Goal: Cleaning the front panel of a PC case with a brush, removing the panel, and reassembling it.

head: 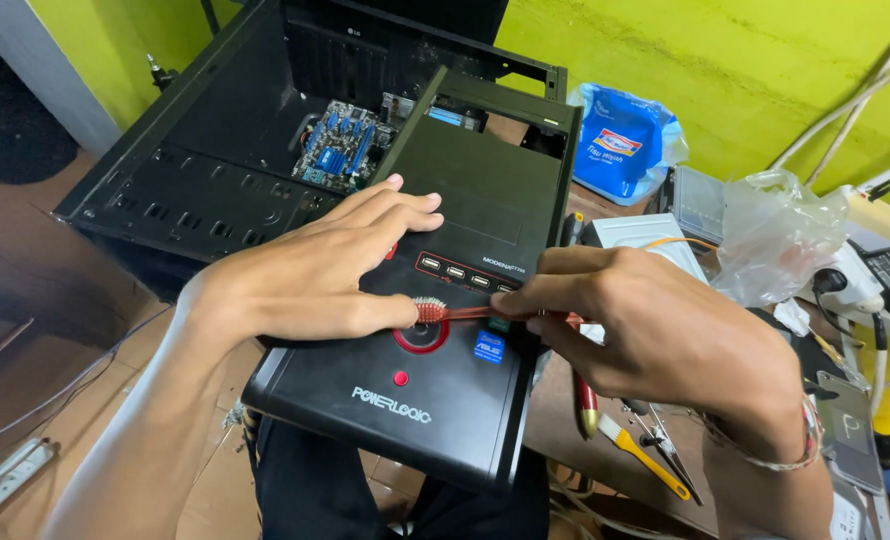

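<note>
A black desktop computer case (445, 400) lies on its side with its front panel facing me. My left hand (315, 270) rests flat on that panel, fingers apart, thumb beside the round red-ringed power button (420, 340). My right hand (655, 330) pinches a red toothbrush (455, 313), whose bristled head sits on the upper rim of the button. A row of front ports (455, 270) lies just above the brush. The case's side is off, and a blue circuit board (343, 148) shows inside.
A blue plastic packet (620, 140) leans on the green wall. To the right lie a crumpled clear bag (775, 235), a white drive (645, 235), a power strip, cables, a yellow-handled brush (645, 455) and a red-handled screwdriver (585, 405). Another power strip (5, 475) lies on the floor at left.
</note>
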